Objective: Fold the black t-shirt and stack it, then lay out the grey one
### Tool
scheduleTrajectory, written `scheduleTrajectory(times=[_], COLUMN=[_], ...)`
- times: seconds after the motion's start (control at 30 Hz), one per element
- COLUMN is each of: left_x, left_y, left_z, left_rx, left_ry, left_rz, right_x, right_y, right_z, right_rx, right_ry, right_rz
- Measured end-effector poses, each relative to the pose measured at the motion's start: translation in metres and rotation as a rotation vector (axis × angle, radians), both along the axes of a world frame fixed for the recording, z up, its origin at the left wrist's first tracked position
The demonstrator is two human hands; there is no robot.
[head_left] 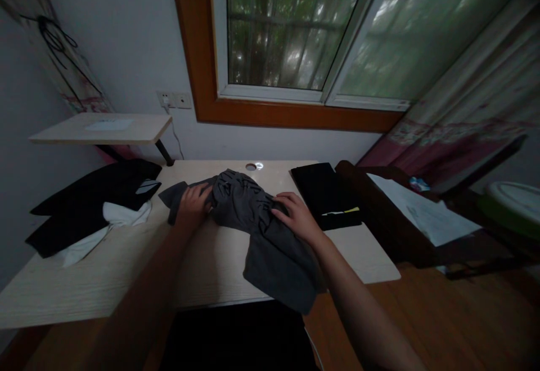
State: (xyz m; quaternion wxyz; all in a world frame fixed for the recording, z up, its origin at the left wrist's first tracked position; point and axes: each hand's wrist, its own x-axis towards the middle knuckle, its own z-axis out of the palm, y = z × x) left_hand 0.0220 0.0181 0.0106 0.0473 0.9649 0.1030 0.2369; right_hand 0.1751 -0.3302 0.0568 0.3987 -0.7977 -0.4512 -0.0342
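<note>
A dark grey T-shirt [242, 205] with black lettering lies bunched and twisted on the light wooden desk [198, 272]. One part of it hangs over the desk's front edge, towards me. My left hand [194, 205] is closed on the cloth at its left part, fingers curled over the fabric. On the shirt's right part, my right hand [297, 217] holds a gathered fold between thumb and fingers. The undersides of both hands are hidden, as is the cloth beneath them.
Black and white clothes [84, 208] lie at the desk's left, below a raised shelf [101, 129]. A black folded item [323, 188] rests at the right rear. Beyond it stands a dark brown piece of furniture [392, 230] with a paper sheet [422, 210] on top.
</note>
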Motion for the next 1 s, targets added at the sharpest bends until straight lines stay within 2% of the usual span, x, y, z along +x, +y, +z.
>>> scheduleTrajectory(times=[0.13, 0.27, 0.37, 0.57, 0.7, 0.77, 0.87, 0.93, 1.0], left_x=[-0.001, -0.005, -0.011, -0.017, -0.017, -0.017, -0.02, -0.022, -0.023], left_y=[0.002, -0.003, -0.012, -0.042, -0.042, -0.033, -0.017, -0.009, -0.003], left_z=[0.004, 0.004, 0.005, 0.02, 0.021, 0.016, 0.01, 0.012, 0.018], left_rx=[-0.011, -0.007, 0.022, 0.106, -0.005, -0.155, -0.401, -0.531, -0.634], left_ry=[-0.031, -0.141, -0.209, -0.092, -0.045, -0.072, -0.2, -0.28, -0.319], left_rz=[0.032, -0.008, -0.125, -0.473, -0.558, -0.455, -0.087, 0.153, 0.274], right_x=[0.005, 0.012, 0.013, 0.011, 0.011, 0.01, 0.01, 0.008, 0.006], right_y=[-0.012, -0.032, -0.045, -0.056, -0.053, -0.05, -0.048, -0.046, -0.044], right_z=[-0.013, -0.025, -0.03, -0.032, -0.032, -0.034, -0.039, -0.042, -0.043], right_rx=[-0.021, -0.031, -0.051, -0.098, -0.125, -0.141, -0.15, -0.163, -0.188], right_ry=[0.071, 0.126, 0.172, 0.222, 0.243, 0.224, 0.13, 0.047, -0.026], right_rz=[0.036, 0.035, 0.043, 0.171, 0.222, 0.229, 0.243, 0.253, 0.247])
